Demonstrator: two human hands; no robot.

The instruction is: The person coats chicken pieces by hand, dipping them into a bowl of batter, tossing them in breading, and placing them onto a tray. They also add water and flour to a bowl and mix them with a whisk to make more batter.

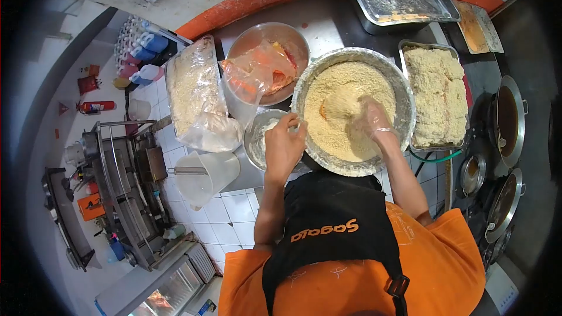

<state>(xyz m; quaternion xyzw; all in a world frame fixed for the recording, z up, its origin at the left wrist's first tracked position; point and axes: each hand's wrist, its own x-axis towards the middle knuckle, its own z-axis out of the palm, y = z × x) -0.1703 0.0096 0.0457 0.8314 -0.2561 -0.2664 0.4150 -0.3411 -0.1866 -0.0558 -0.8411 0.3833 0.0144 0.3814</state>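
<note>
Large round metal bowl, flour-dusted (405, 102): in front of the body, holding pale yellow coarse crumbs (328, 143)
Crumb-covered mound (341, 104): near the middle of the bowl, beside the right hand, with a small orange patch (322, 111) showing at its left edge
Right hand (373, 122): in what looks like a thin clear glove, fingers bent and partly sunk in the crumbs; how far they are open and whether they hold anything cannot be told
Left hand (285, 145): fingers half curled, thumb close to the forefinger, at the near left rim of the bowl; whether it grips the rim cannot be told
Step in hand: seemingly working crumbs over and around the mound
Next move calls for: judging by the orange patch, loose crumbs over that spot, light pressure and a steady bowl
Rectangular metal tray (439, 147): right of the bowl, filled with pale crumb-coated pieces (436, 93)
Round metal basin (243, 42): beyond the left hand, with orange-red pieces (282, 76) and clear plastic in it
Small round metal bowl (256, 140): beside the left hand, with white powder inside
</note>
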